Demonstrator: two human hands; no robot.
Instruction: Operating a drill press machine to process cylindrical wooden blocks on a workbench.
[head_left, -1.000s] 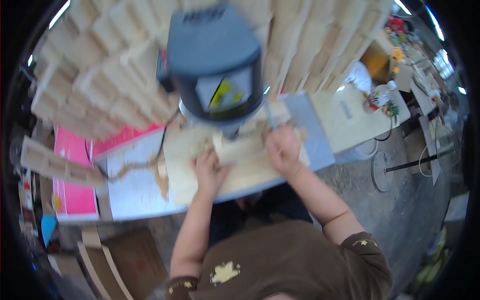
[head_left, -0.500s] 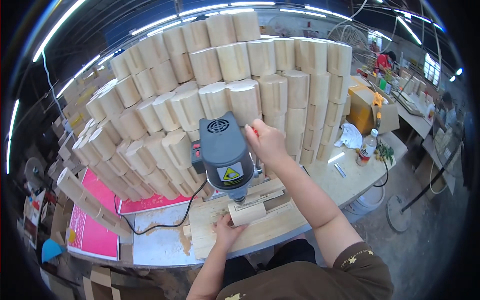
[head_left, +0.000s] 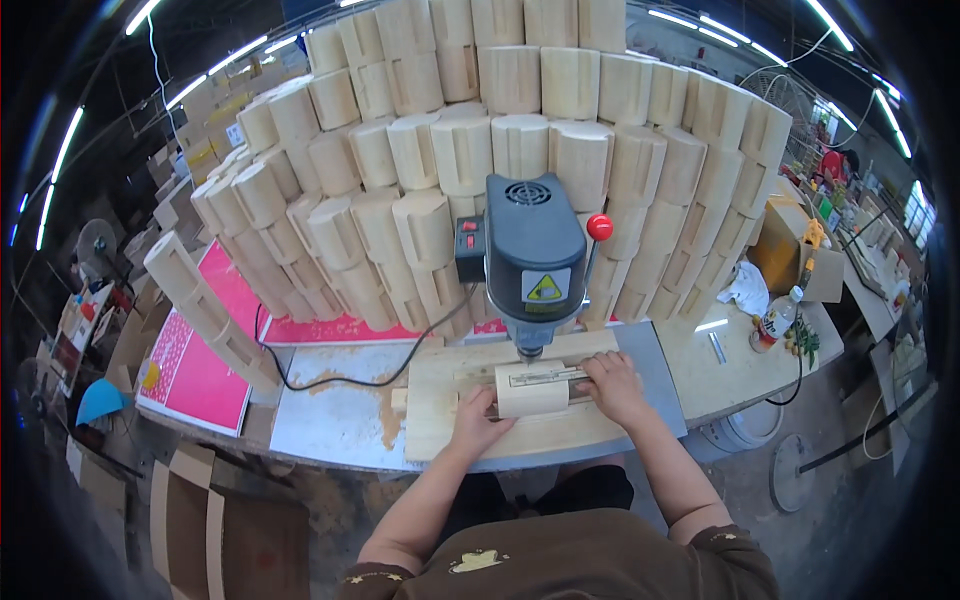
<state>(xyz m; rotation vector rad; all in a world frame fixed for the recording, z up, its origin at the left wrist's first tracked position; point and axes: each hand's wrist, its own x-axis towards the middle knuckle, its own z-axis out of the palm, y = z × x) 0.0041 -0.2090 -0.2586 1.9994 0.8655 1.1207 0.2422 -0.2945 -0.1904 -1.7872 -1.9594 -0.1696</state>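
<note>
A pale wooden block (head_left: pixel 532 402) with rounded sides and a dark slot along its top lies in a wooden jig (head_left: pixel 445 425). The thumb and fingers of my left hand (head_left: pixel 478 425) grip its left end. My right hand (head_left: pixel 614 388) closes on its right end, fingertips partly out of sight. Over the block stands a grey bench drill press (head_left: pixel 536 240), its chuck (head_left: pixel 528 345) just above and behind the slot. The drill's lever, with a red ball knob (head_left: pixel 599 227), is up and untouched.
Tall stacks of similar wooden blocks (head_left: pixel 460 155) wall off the back of the bench. A leaning column of blocks (head_left: pixel 205 300) stands left on pink board. A black cable (head_left: pixel 345 383) crosses the left side. Right are a bottle (head_left: pixel 776 320), a white cloth (head_left: pixel 745 288) and a cardboard box (head_left: pixel 785 240).
My right hand has let go of the lever's red knob and come down to the block's right end. My left hand remains at the left end. The whole view has shifted.
</note>
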